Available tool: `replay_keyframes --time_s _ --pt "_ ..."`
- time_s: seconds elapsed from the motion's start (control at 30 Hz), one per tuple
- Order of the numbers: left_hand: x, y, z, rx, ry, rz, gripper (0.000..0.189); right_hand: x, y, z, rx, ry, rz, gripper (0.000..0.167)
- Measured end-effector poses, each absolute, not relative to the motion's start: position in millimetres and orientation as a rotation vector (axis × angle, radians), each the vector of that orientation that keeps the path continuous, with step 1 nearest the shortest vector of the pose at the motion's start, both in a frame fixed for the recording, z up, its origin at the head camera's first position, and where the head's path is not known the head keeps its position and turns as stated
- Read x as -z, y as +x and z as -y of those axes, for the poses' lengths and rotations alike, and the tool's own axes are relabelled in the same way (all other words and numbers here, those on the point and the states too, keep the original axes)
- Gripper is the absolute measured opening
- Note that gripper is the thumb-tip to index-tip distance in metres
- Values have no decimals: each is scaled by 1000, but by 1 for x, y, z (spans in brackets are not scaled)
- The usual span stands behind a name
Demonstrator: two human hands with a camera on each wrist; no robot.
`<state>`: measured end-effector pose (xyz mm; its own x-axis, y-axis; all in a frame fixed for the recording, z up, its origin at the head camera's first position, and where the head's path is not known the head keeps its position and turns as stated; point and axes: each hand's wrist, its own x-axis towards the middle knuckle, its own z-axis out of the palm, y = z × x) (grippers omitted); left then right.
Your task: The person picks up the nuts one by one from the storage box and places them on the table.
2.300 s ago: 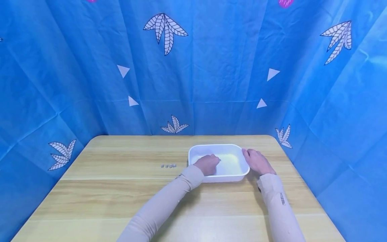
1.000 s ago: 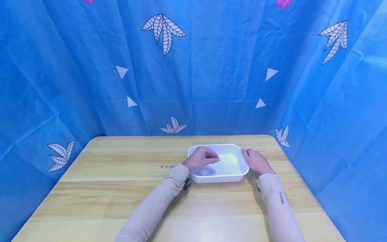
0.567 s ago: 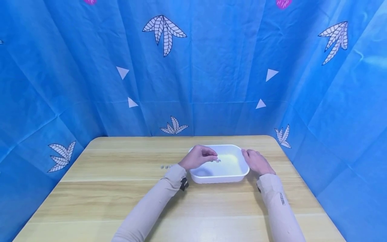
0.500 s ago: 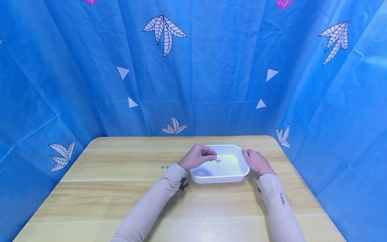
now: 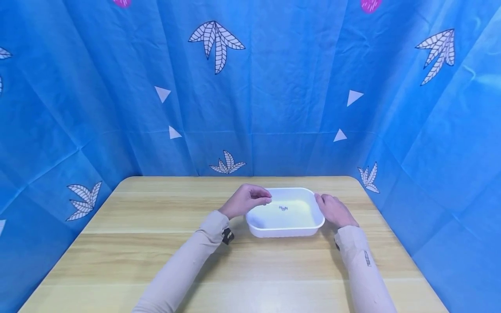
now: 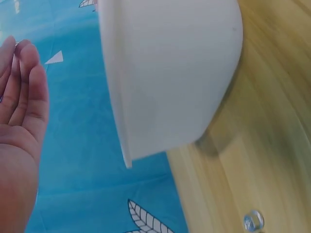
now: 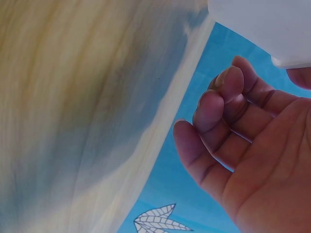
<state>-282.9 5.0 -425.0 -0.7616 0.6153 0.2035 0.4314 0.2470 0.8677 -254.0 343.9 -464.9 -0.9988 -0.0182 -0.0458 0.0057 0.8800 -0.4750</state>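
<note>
A white plastic box (image 5: pixel 285 233) stands on the table, with several small metal pieces (image 5: pixel 283 208) clustered on its floor. My left hand (image 5: pixel 244 201) is over the box's left rim, thumb near the index finger. Its fingers (image 6: pixel 36 92) look extended in the left wrist view, with nothing visible in them. On the wood below lies a shiny metal nut (image 6: pixel 253 221); in the head view the left arm hides that spot. My right hand (image 5: pixel 334 210) holds the box's right rim, thumb (image 7: pixel 300 76) against the edge and the other fingers bent loosely outside.
The light wooden table (image 5: pixel 156 252) ends at a blue curtain (image 5: pixel 297 95) with leaf prints, which hangs behind it and along both sides. Both forearms reach in from the front edge.
My left hand rose from the box floor and drew back left, letting go of a small metal piece beside others there. Its arm now covers the row of pieces. The right hand stayed put.
</note>
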Motion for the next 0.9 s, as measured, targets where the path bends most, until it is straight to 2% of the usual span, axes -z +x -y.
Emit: replay_keyframes --time_s 0.63,0.9 --pt "423 -280 41 -1610 888 -2398 23 467 -254 -343 764 -57 -3000 72" --pt "432 -284 66 -1646 876 -2408 29 466 -253 -342 759 -62 -3002 73"
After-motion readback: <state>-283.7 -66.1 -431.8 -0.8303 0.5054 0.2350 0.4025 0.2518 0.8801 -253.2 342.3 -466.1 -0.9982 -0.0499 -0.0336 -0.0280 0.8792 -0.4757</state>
